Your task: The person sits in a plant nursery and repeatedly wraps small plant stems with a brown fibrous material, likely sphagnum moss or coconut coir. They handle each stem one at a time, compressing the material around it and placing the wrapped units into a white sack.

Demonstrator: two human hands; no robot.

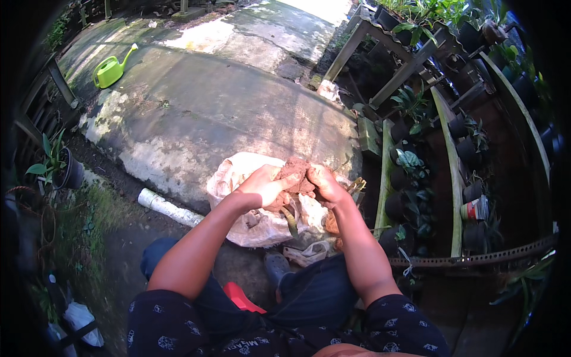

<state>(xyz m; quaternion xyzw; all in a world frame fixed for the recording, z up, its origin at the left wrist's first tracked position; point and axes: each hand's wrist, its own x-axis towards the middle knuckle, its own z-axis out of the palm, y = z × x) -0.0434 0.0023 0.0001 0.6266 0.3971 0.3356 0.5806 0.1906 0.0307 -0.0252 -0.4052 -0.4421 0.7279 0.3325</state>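
Observation:
A clump of moist brown soil (295, 169) is gripped between my two hands, above an open white woven sack (256, 234). My left hand (264, 185) presses on it from the left with the thumb laid across its front. From the right, my right hand (327, 184) closes its fingers on the clump's edge. Below the soil hangs a greenish-brown stem or leaf (290, 223); whether it is joined to the clump is hidden by my hands. Inside the sack, most of the contents are out of sight.
A pale pole (167, 207) lies left of the sack, and a crumpled plastic bag (308, 254) lies near my shoe (277, 267). Potted plants (408, 163) line wooden rails (450, 178) at right. A green watering can (110, 71) stands on the concrete slab (214, 98).

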